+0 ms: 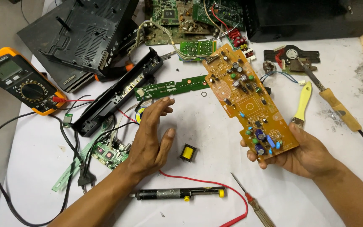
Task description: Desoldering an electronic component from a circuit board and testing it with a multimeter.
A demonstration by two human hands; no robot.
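Head cam, looking down at a cluttered white bench. The right hand [305, 153] has the long orange circuit board [248, 98] pinched by its near end — fingers curled under, thumb side on the edge. The board's long axis runs up and to the left, away from the person, its far end still tied by a grey ribbon cable [169, 38] to the green boards at the top. The left hand [150, 136] is wide open and empty, palm facing the board, hovering just above the table. It sits to the left of the board, well apart from it, with a small yellow transformer [188, 152] between them. A desoldering pump [179, 194] lies nearer the person.
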